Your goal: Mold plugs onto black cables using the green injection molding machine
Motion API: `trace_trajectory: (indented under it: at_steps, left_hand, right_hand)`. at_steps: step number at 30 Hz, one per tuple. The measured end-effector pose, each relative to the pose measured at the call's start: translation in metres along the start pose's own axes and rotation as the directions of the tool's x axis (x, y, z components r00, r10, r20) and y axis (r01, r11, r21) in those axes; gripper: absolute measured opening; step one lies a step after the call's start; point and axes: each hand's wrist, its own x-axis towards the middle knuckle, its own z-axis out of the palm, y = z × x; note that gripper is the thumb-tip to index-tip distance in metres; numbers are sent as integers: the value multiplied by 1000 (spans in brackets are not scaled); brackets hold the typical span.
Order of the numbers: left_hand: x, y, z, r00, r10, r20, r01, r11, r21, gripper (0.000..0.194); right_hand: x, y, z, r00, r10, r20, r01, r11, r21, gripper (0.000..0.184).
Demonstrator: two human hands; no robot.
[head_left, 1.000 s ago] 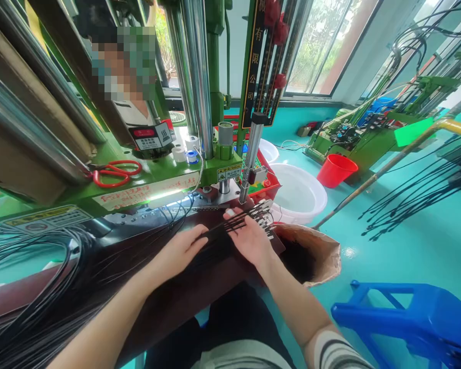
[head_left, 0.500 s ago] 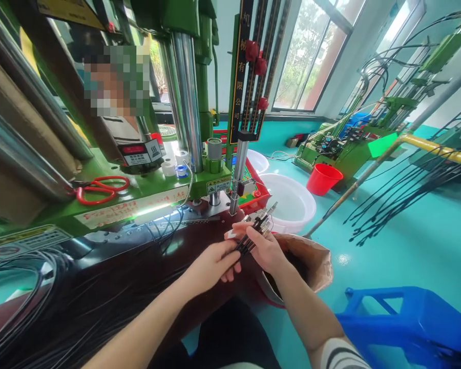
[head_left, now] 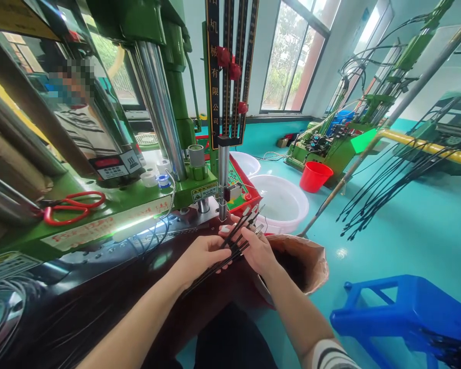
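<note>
A bunch of thin black cables (head_left: 236, 250) with metal and pale connector ends is held between my two hands, over the dark tabletop (head_left: 230, 289). My left hand (head_left: 203, 256) grips the cables from the left, thumb laid across them. On the other side, my right hand (head_left: 258, 250) is closed around the bunch nearer the connector ends, which point up and away from me. Some fingers of both hands are hidden behind the cables. More black cables (head_left: 80, 302) lie along the table to the left.
A green press (head_left: 192, 189) stands just ahead, with red-handled scissors (head_left: 75, 205) on its bed. A paper-lined bin (head_left: 317, 264) sits right of my hands. Beyond are a white tub (head_left: 301, 207) and a red bucket (head_left: 315, 177). A blue stool (head_left: 403, 302) stands at lower right.
The view has turned slightly, shifting the scene left. In my hands the cables have fanned out, and my left hand has slid a little down and left along them.
</note>
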Motion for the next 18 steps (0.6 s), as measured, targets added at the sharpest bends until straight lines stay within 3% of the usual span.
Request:
trace_trajectory:
  at_steps: [6,12,18]
  left_hand:
    - [8,-1,-2,999,-33,25,36,995,-95,23]
    - [1,3,1,999,-16,32,14,997,77,24]
    - [-3,2,6,998,-47,32,40,980,197,30]
  right_hand:
    - [-1,-1,-9,997,-47,-64,48,999,2,31]
    - [4,-9,-20,990,-128,-55,129,992,17,24]
    - [5,-14,-23,997,-70,-34,71,997,17,29]
